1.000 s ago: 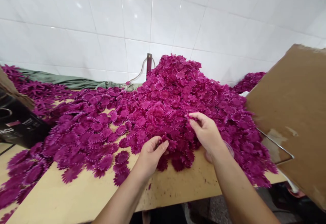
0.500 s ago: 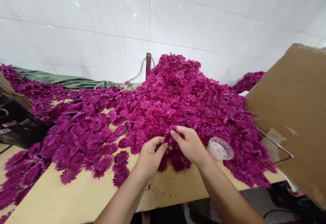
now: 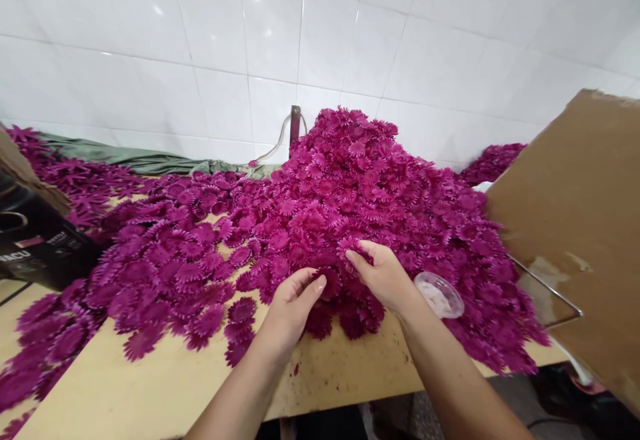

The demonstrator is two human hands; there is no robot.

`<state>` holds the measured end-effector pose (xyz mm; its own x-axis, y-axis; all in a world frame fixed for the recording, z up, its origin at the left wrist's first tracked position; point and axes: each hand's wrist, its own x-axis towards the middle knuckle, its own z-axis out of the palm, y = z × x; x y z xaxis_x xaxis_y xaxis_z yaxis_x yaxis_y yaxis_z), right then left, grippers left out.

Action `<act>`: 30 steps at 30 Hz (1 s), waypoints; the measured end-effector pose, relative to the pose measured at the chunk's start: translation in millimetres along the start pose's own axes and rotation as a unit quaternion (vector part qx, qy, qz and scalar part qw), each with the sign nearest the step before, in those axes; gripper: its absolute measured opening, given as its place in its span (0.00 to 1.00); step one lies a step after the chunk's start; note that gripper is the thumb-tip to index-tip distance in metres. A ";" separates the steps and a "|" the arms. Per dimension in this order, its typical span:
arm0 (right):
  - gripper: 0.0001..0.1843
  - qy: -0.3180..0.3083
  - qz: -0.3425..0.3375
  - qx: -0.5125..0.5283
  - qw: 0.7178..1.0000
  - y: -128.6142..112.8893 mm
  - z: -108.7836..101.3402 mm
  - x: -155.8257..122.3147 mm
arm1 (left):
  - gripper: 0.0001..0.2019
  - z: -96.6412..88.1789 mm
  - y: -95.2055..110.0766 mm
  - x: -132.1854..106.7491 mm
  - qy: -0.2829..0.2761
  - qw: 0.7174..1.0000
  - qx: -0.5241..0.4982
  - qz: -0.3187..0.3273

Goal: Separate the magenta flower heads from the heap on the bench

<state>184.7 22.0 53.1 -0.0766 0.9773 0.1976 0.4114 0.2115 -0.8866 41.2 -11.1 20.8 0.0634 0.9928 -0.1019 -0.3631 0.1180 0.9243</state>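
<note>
Many magenta artificial flower heads with fringed petals form a tall heap (image 3: 360, 187) in front of me. At its near edge, my right hand (image 3: 383, 273) is closed, pinching one magenta flower head (image 3: 349, 248) between thumb and fingers. My left hand (image 3: 296, 300) is just left of it and slightly lower, thumb and fingers curled close together. Whether a petal piece sits in that pinch is hard to make out, since dark magenta flowers lie right behind the fingertips. Beside my right wrist stands a clear round plastic tub (image 3: 440, 295) with whitish contents.
Looser flower heads (image 3: 165, 267) spread across the wooden table (image 3: 120, 387) to the left. A black printed box (image 3: 43, 247) stands at the left edge, a large cardboard sheet (image 3: 575, 227) at the right. Green cloth (image 3: 135, 159) runs along the white tiled wall (image 3: 215, 40).
My hands, together at one flower before, have come apart. The right has moved slightly up and right with the flower head; the left stays low.
</note>
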 end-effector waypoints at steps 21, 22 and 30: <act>0.10 0.148 -0.010 -0.207 0.967 15.5 -46.5 29.9 | 0.20 6.2 -6.1 12.1 0.008 0.998 0.068 0.005; 0.11 0.168 -0.007 -0.244 0.955 14.2 -47.6 30.5 | 0.20 6.1 -5.8 12.4 0.010 0.998 0.070 0.005; 0.17 0.157 -0.026 -0.423 0.892 9.2 -55.4 31.7 | 0.12 6.6 3.7 12.0 -0.054 0.995 0.082 0.010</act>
<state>236.4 54.2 74.4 0.0878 0.8866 0.4542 0.9630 0.0411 -0.2662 46.8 1.1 25.4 0.1597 0.9859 -0.0507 -0.2100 0.0841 0.9741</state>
